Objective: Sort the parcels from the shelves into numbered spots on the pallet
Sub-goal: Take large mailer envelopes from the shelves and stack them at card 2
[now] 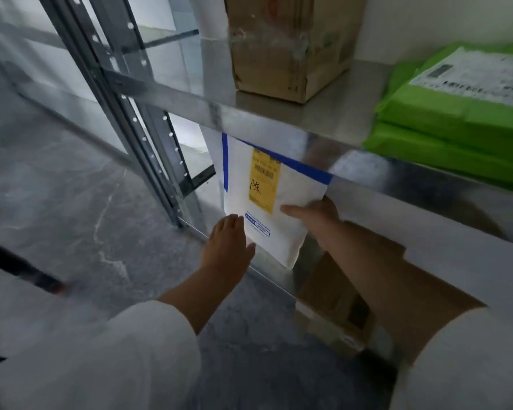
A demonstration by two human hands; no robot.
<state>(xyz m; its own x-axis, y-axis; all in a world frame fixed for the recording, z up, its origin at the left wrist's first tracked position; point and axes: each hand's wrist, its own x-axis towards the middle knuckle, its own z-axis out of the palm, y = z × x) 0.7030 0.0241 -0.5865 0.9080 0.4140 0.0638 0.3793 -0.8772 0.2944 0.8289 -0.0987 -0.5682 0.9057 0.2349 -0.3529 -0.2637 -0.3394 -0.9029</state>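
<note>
White parcel (pixel 296 190), just under the front edge of the steel shelf (pixel 279 119): the right hand (pixel 317 217) pinches its right side, thumb on the front; the left hand (pixel 227 247), fingers straight, lies flat at its lower-left edge.

**White mailer held up just under the shelf edge**

A flat white mailer (pixel 296 190), trimmed with blue strips and stuck with a yellow label bearing a handwritten mark, is held upright and a bit tilted just below the metal shelf (pixel 279 116). It's pinched at its right edge by the right hand (pixel 317 217). On that shelf a taped brown cardboard box (pixel 288 45) is stood, with two green poly mailers (pixel 456 113) stacked off to its right. A second brown box (pixel 332 294) is seen lower down, blurry.
</note>
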